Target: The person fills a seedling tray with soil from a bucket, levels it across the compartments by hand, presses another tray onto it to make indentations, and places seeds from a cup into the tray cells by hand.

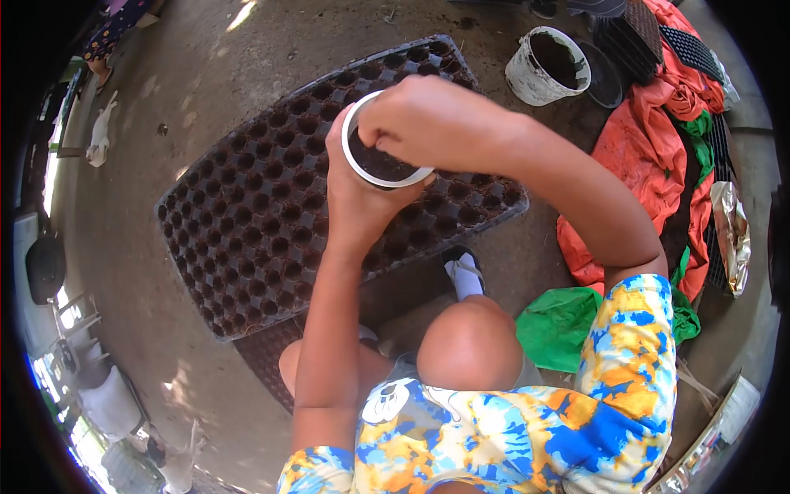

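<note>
My left hand [350, 202] is wrapped round a white-rimmed tub [391, 183], held above the seedling tray. Dark soil-like material [383, 167] shows inside it. My right hand [424, 119] reaches over the rim into the tub, its fingers curled together at the inner wall. Whether anything is between those fingertips is hidden. Below both hands lies the black seedling tray [255, 206], with many round cells that look dark inside and brown crumbs along their edges.
A soil-smeared white bucket [527, 74] stands beyond the tray, near stacked black trays [629, 37]. Red sheeting [634, 156] and a green sack [559, 329] lie at the right. A cat [100, 132] lies at the left, and another person's leg [100, 70] shows at top left.
</note>
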A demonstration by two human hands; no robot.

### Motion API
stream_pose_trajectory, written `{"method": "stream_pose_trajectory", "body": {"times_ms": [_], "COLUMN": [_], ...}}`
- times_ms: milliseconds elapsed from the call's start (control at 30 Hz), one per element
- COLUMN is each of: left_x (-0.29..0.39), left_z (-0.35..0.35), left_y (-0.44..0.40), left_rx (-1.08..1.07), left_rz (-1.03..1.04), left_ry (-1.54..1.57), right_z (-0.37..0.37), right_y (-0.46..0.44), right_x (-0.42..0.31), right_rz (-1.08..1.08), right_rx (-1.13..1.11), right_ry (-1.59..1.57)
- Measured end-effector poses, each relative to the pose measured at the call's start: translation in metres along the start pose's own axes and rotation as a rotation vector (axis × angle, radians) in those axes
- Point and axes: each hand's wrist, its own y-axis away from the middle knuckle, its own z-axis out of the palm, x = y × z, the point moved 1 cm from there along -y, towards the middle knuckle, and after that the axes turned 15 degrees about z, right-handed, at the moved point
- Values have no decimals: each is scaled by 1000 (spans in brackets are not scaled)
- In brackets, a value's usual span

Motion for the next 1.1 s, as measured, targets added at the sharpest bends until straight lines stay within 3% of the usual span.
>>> {"method": "stream_pose_trajectory", "body": {"times_ms": [100,167,333,533,633,833,900,967,1100], "left_x": [-3,-10,-7,-10,-9,-13,-10,-1,2], "left_z": [-7,-17,-23,-16,-14,-5,1,8,12], "left_y": [-1,-2,-5,-4,-5,1,5,4,6], "left_rx": [54,70,88,74,97,72,21,-41,-69], "left_rz": [-64,-27,-16,-7,3,-11,-9,-12,7], "left_ry": [136,149,65,89,131,159,143,94,-24], "right_z": [-24,-25,21,26,23,-18,-17,1,19], "right_y": [13,25,37,44,54,57,47,36,24], "right_x": [13,26,73,78,71,28,11,4,5], "right_rz": [-7,144,363,399,395,121,-60,5,-81], "right_rx": [78,53,-47,-3,-126,268,247,106,65], "right_ry": [-232,-303,-135,-133,-130,-178,-135,19,116]}}
